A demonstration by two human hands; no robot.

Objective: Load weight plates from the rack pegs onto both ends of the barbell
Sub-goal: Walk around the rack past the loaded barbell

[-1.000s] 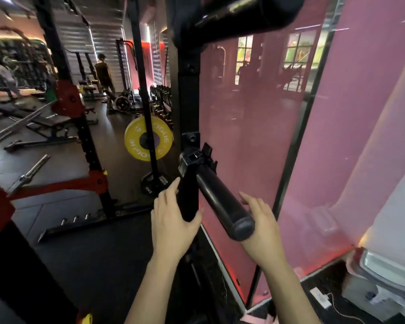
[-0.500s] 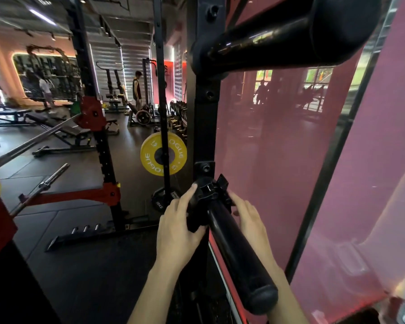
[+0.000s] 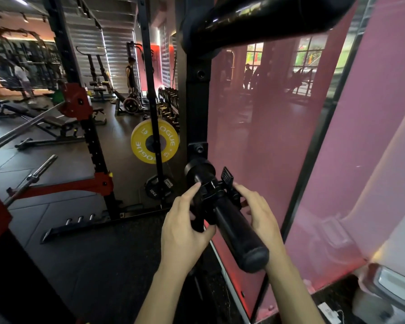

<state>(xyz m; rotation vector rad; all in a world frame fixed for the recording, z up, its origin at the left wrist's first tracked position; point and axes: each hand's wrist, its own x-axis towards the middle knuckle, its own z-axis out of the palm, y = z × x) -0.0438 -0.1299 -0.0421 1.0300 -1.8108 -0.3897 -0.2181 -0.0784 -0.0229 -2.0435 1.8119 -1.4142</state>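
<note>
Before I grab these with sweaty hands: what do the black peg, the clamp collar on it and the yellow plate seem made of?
Peg: probably metal with a smooth satin black coat, going by its soft sheen. Collar: looks like matte black moulded plastic, with a ribbed lever. Yellow plate: likely rubber; its face is dull with printed lettering.

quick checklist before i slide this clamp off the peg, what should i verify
1. Left hand grips the clamp: ok, fingers curl round it.
2. Right hand on the clamp's far side: ok, fingers reach it.
3. Clamp lever released: cannot tell, it sticks up, but the lock state is unclear.
4. Peg bare from clamp to tip: ok, nothing on it.
5. Plates on this peg behind the clamp: not ok, none visible there.
6. Nearest plate: ok, a yellow plate hangs on the next post.
</note>
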